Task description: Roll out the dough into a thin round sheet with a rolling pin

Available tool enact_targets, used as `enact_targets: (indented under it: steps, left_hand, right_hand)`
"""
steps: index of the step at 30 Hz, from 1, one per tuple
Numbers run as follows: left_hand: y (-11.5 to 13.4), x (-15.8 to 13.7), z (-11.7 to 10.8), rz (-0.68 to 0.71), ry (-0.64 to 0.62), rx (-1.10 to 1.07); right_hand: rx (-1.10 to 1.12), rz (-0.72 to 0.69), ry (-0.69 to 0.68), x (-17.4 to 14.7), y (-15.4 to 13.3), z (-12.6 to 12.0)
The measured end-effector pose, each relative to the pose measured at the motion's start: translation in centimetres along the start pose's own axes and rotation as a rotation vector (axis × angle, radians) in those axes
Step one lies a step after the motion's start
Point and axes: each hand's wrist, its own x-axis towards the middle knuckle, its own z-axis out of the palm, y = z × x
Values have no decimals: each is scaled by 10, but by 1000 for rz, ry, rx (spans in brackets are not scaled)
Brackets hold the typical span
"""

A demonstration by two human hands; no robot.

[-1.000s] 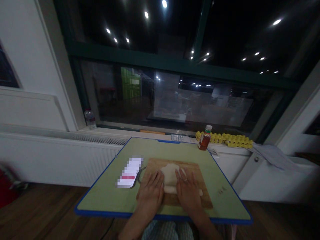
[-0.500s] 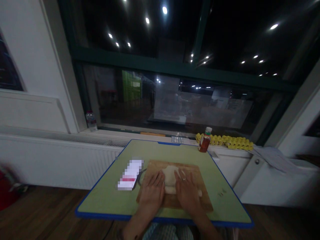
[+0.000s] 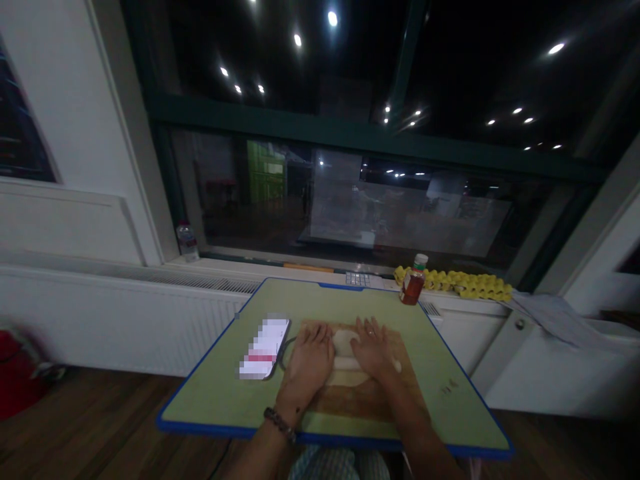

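Note:
A flat sheet of pale dough point(image 3: 350, 378) lies on a wooden board point(image 3: 345, 402). Across the dough rests a light rolling pin point(image 3: 346, 363), its right end showing beyond my right hand. My left hand point(image 3: 311, 357) is palm down over the pin's left part, fingers stretched forward. Over its right part lies my right hand point(image 3: 374, 352), also flat with the fingers spread. Both palms hide much of the pin and the dough's sides.
The board sits on a green folding table point(image 3: 220, 390) with a blue rim. Left of it lies a lit phone point(image 3: 265, 350). A bottle of red-brown liquid point(image 3: 412, 283) stands at the back right, near yellow egg trays point(image 3: 465, 285) on the windowsill.
Both hands have pushed forward, away from me, and the rolling pin has rolled with them. More dough shows on the near side of the pin.

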Motion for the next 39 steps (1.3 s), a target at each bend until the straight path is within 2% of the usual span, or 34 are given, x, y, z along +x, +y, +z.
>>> enact_targets:
  steps: [2, 5, 9, 12, 14, 17, 20, 23, 25, 27, 32, 35, 39]
  left_hand:
    - [0, 5, 0, -36, -7, -14]
    - [3, -2, 1, -6, -10, -4]
    - [5, -28, 3, -8, 24, -60]
    - [3, -50, 4, 75, 122, -117]
    - [1, -61, 3, 111, 171, -132]
    - [0, -69, 0, 115, 183, -141]
    - [0, -72, -1, -1, 227, -149]
    - [1, -74, 1, -220, 316, -153]
    - [3, -75, 3, -280, 346, -156]
    - [5, -75, 7, -243, 323, -155]
    - [7, -65, 13, -39, 167, -129]
    - [1, -49, 7, 9, 58, -144]
    - [-8, -29, -7, 133, -97, -225]
  right_hand:
    - [5, 46, 7, 5, -2, -1]
    - [6, 48, 109, -6, -4, -2]
    - [27, -82, 207, -41, -4, 1]
    - [55, -179, 233, -67, 2, 1]
    - [79, -268, 209, -80, 8, -2]
    - [133, -341, 82, -88, 16, -7]
    - [170, -311, 19, -84, 24, -13]
    - [165, -257, 76, -73, 34, -16]
    - [146, -181, 134, -65, 44, -17]
    - [131, -74, 209, -59, 54, -17]
    - [147, 189, 416, -54, 68, -12]
    - [143, 210, 443, -55, 66, -12]
    - [114, 186, 394, -56, 62, -12]
